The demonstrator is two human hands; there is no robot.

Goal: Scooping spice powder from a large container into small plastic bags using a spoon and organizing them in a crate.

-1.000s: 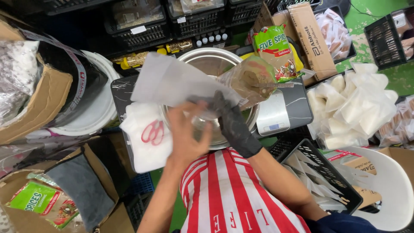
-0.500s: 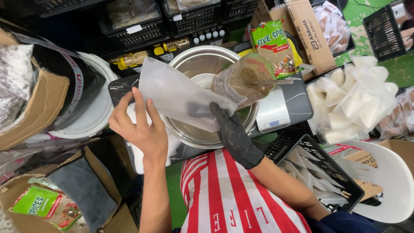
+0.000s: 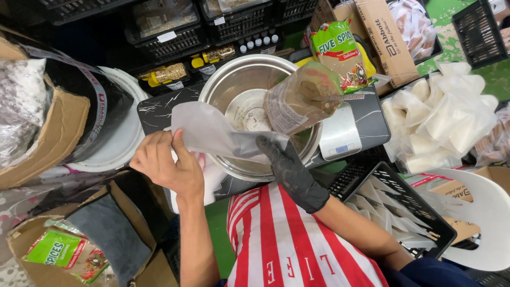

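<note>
**Two hands holding a clear plastic bag over a steel bowl**

Head view: The person's bare left hand [image 3: 164,167] is pinching the left edge of a translucent plastic bag [image 3: 212,133], its fingers curled closed around the film. The right hand [image 3: 289,170], wearing a black glove, is gripping the other end of the same bag, fingers closed on the film just over the near rim of a large steel bowl [image 3: 249,79]. The bag is stretching between the two hands, lying slack and nearly level above the bowl's left side.

The bowl is sitting on a dark marble-patterned board [image 3: 159,109]. A clear packet with brown contents [image 3: 303,98] is leaning tilted over the bowl's right side, and whether the gloved hand is also supporting it cannot be told. Just to the right of the bowl a small silver scale [image 3: 342,138] is resting on the board. A heap of white plastic bags [image 3: 446,117] is lying further right, and a black crate of folded bags [image 3: 398,204] is standing beside the person's right arm. A white bucket [image 3: 119,141] is standing to the left of the board.
</note>
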